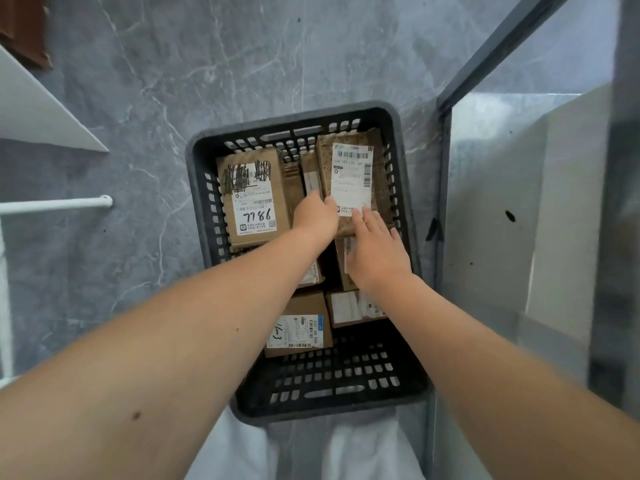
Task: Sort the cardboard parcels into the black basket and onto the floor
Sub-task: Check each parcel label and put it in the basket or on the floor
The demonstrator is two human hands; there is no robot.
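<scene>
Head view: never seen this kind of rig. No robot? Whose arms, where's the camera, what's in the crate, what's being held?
No robot here. A person wears one wide-angle camera on the head, looking down, so the two bare arms are the person's own. On the grey floor stands a black basket with several cardboard boxes inside, among them the parcel marked 7786. The left hand grips the left edge of a flat parcel with a white label, which lies on top at the far right of the basket. The right hand rests on its near edge, fingers straight.
</scene>
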